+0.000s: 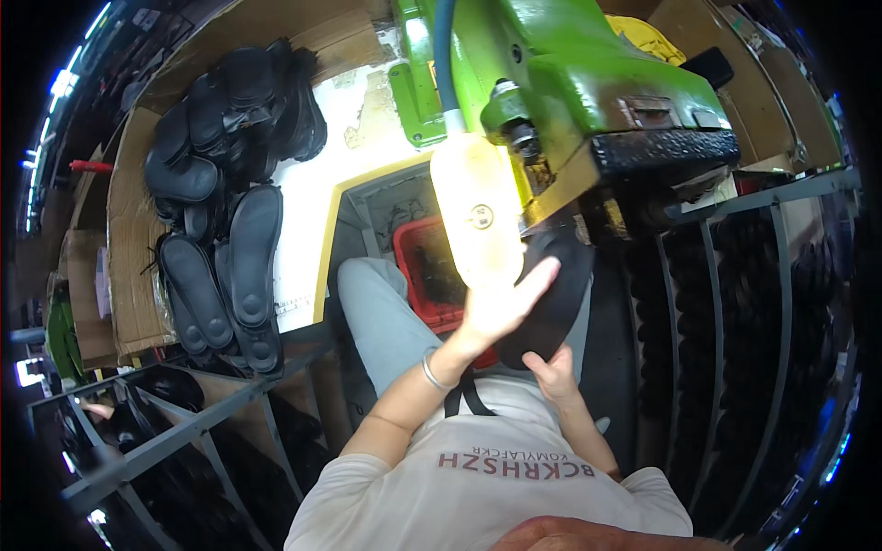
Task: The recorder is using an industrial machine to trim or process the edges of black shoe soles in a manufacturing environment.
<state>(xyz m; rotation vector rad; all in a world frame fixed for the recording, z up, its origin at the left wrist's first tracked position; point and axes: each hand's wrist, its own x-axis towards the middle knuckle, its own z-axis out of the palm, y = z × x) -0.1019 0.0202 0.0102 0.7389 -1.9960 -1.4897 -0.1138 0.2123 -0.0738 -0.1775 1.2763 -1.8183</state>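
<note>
Black sole point(554, 308): beyond the white table's point(301, 197) yellow-trimmed edge, right of left hand point(496, 315)
Long axis: away from the body, tipping right
Right hand point(557, 375): grips near end, thumb uppermost
Left hand: thumb spread; grip cannot be told

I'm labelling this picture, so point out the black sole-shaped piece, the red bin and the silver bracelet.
Black sole-shaped piece point(554, 308): head view, on its exposed middle surface.
Red bin point(445, 319): head view, on its near wall.
Silver bracelet point(428, 370): head view, on its outer left edge.
</note>
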